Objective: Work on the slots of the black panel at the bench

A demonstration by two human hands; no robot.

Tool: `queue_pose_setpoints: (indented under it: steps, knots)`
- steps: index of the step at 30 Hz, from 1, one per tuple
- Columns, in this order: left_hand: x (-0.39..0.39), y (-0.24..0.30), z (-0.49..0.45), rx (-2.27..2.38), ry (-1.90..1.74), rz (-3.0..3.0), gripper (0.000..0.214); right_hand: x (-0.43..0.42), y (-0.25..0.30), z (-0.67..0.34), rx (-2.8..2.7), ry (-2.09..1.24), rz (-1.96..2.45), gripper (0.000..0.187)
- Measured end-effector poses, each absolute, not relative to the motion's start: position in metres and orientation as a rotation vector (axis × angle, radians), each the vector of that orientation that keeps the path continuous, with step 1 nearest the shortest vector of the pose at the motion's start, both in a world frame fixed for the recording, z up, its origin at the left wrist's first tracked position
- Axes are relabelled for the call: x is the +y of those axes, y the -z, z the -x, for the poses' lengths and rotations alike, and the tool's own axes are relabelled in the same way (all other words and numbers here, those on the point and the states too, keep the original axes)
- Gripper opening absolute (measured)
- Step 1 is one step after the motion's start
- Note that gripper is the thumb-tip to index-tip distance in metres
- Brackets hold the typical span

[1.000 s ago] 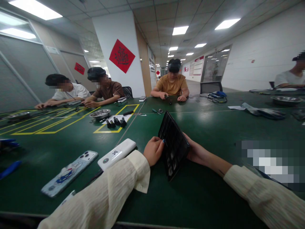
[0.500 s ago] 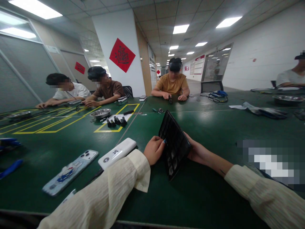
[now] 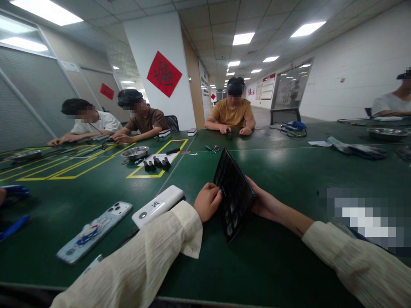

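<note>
A black compartmented tray [image 3: 233, 192] stands tilted on its edge on the green table [image 3: 272, 265], its gridded face turned to the left. My right hand [image 3: 265, 204] holds it from behind, fingers wrapped round its right side. My left hand [image 3: 208, 201] is curled against the tray's face, fingertips pinched at one compartment; what they hold, if anything, is too small to make out. Both arms wear cream sleeves.
A white power bank [image 3: 157, 206] and a phone in a patterned case [image 3: 94, 231] lie to my left. Farther off are a metal bowl [image 3: 136, 152], small black parts [image 3: 156, 163] and yellow floor-tape lines. Several people sit across the table; blue tools [image 3: 13, 226] lie at far left.
The tray and both my hands have stayed almost still. At the far left edge, part of another person has come into view beside the blue tools.
</note>
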State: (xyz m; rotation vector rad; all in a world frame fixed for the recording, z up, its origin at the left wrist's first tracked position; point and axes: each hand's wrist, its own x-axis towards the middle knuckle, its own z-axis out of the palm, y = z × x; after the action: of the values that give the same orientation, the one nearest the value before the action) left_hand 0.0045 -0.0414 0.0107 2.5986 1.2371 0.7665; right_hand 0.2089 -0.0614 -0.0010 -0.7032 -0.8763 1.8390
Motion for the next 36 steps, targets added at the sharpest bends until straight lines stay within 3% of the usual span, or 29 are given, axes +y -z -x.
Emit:
queue_pose_setpoints:
  steps: [36]
  knots:
    - [-0.0415, -0.0113, -0.0043, 1.180, -0.816, -2.590, 0.041, -0.0610, 0.0014, -0.2095, -0.923, -1.826, 0.746, 0.053]
